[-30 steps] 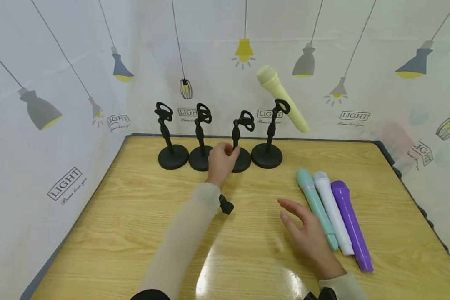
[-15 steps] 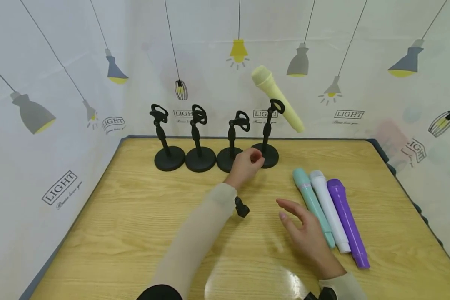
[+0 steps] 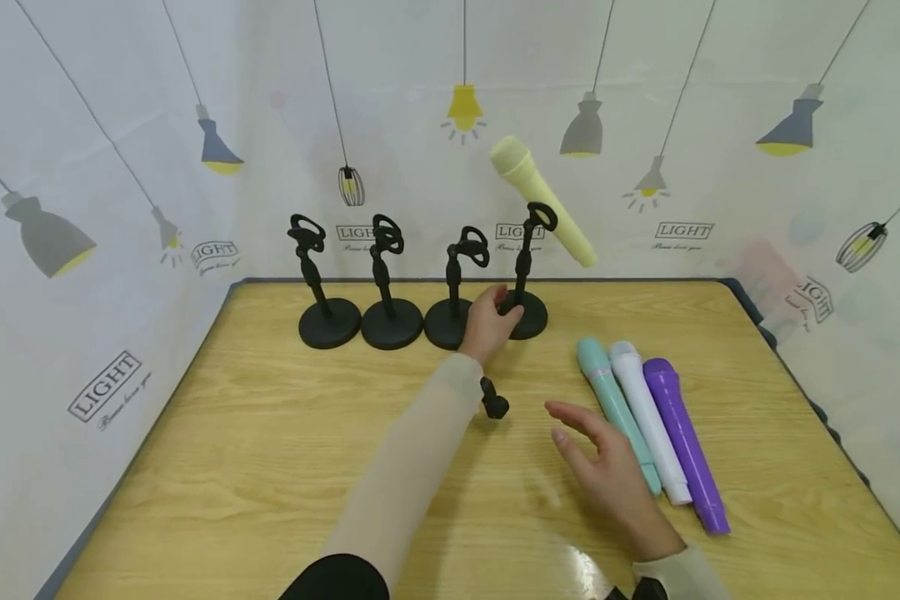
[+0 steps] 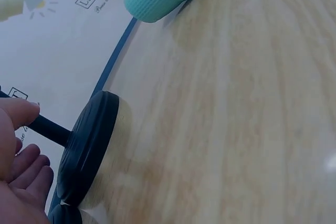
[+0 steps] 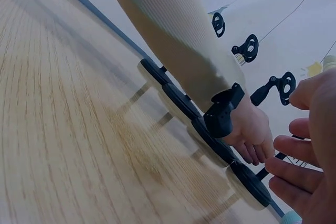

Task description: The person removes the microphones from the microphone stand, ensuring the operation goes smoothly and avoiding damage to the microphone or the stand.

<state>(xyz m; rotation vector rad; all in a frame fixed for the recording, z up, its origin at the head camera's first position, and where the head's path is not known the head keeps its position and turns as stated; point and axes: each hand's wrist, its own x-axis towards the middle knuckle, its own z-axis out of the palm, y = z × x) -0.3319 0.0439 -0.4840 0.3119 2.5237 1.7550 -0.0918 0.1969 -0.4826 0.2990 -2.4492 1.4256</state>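
Several black microphone stands with round bases line the back of the table. My left hand (image 3: 489, 323) is at the rightmost stand (image 3: 528, 315), its thumb and fingers spread beside the lower pole. The left wrist view shows the thumb over that stand's pole (image 4: 50, 128), the other fingers loosely bent below. A pale yellow microphone (image 3: 555, 204) sits tilted at this stand's ring clip, head up to the left. My right hand (image 3: 611, 475) hovers over the table with parted fingers, holding nothing. Nearest to it lies a mint green microphone (image 3: 617, 408).
A white microphone (image 3: 648, 421) and a purple microphone (image 3: 686, 442) lie beside the green one. Left of my left hand stand the other stands, among them the leftmost stand (image 3: 329, 323). A lamp-printed backdrop (image 3: 405, 125) closes off the back and sides of the wooden table (image 3: 285, 467).
My left hand has moved right along the row, from between the middle stands to the rightmost one, and its fingers have parted. The right hand stays in place. The head view has shifted slightly.
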